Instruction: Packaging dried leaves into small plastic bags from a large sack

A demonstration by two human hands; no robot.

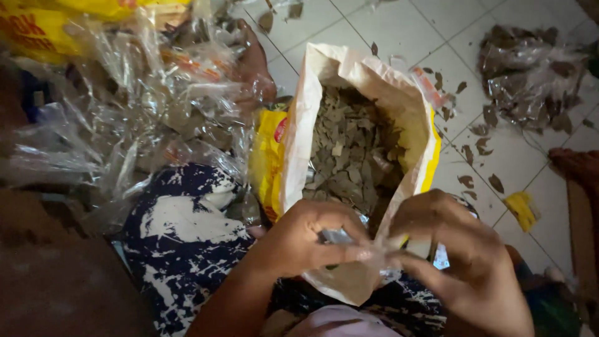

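1. Clear plastic is what both hands work on: a small transparent packet [355, 274] sits between them, low in the head view, just in front of the mouth of a big sack
2. Left hand [312, 240] is closed around the packet's upper edge, thumb laid flat along the top and fingers curled under it
3. Right hand [465, 262] pinches the same packet from the other side, fingertips meeting the left thumb, so the two hands are together and clamped on the plastic
4. Inside the packet a few flat brownish dried leaves show through the film
5. Directly behind the hands stands the open sack [299, 125], white woven material inside and yellow outside, its mouth rolled back and tilted toward the person
6. Dried leaves [352, 156], grey-green and broken, fill the sack well below its rim
7. To the left lies a heap of crumpled clear plastic bags [125, 106], with a yellow bag [37, 28] at the top corner
8. Under the left forearm is dark blue cloth with white blotches [181, 231]
9. White floor tiles [399, 25] spread to the right, strewn with loose leaves [480, 146]
10. Further right a filled clear bag of leaves [530, 78] rests on the tiles, and a small yellow scrap [521, 209] lies near the sack
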